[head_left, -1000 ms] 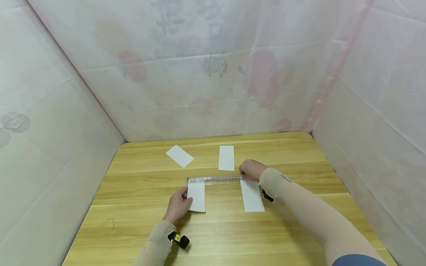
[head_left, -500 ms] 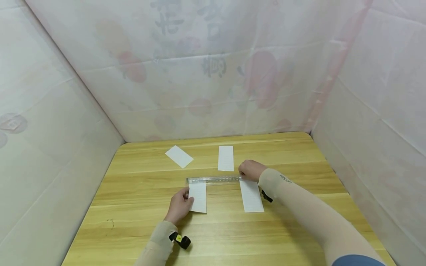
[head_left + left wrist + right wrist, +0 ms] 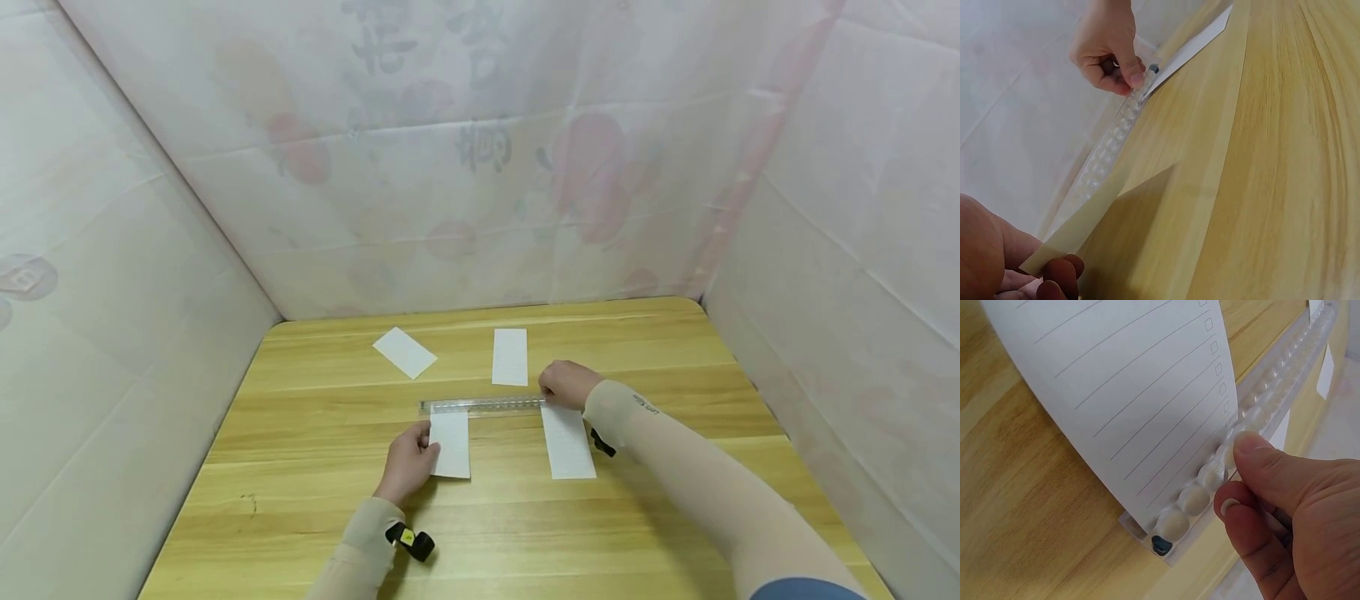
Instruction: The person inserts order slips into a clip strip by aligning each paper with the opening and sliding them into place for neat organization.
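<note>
A clear ticket rail (image 3: 495, 406) with a row of round balls inside lies across the middle of the table. My left hand (image 3: 407, 464) pinches the left edge of a white paper slip (image 3: 452, 447), thumb on top. In the left wrist view this slip (image 3: 1079, 226) slants above the wood, casting a shadow, its far edge at the rail. My right hand (image 3: 567, 384) pinches the rail near its right end between thumb and fingers. A lined slip (image 3: 1129, 394) with small checkboxes has its end tucked in at the balls there.
Two more white slips lie beyond the rail: a tilted slip (image 3: 405, 352) at the left and a straight slip (image 3: 510, 357) near the middle. Fabric walls (image 3: 480, 208) enclose the wooden table (image 3: 300, 517) at the back and sides.
My left hand and its slip have shifted slightly to the right along the rail. The right hand keeps its grip in place.
</note>
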`<move>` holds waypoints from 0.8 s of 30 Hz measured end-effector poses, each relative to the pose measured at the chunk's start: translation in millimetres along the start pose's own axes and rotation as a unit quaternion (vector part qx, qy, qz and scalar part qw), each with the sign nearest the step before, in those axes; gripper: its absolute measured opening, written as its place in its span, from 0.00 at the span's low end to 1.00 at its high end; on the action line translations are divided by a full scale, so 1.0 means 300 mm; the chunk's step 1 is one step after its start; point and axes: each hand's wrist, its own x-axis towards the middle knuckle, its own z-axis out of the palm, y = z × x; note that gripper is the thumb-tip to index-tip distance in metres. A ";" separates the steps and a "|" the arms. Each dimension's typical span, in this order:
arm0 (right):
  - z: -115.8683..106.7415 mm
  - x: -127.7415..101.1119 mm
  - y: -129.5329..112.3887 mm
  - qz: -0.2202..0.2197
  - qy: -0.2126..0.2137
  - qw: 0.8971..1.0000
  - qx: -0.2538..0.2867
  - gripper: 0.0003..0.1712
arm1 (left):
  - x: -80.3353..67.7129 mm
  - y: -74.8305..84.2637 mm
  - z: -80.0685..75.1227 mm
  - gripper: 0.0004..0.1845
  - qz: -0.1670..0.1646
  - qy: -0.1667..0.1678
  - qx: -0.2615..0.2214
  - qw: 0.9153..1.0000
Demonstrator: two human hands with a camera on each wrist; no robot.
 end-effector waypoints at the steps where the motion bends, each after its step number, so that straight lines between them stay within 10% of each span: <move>1: 0.000 0.000 0.000 0.002 -0.001 1.000 0.002 0.15 | 0.000 0.001 0.001 0.24 0.001 -0.001 0.000 1.000; 24: 0.009 0.000 0.006 -0.003 0.001 1.000 0.002 0.15 | 0.003 0.028 0.030 0.25 -0.007 -0.008 -0.021 1.000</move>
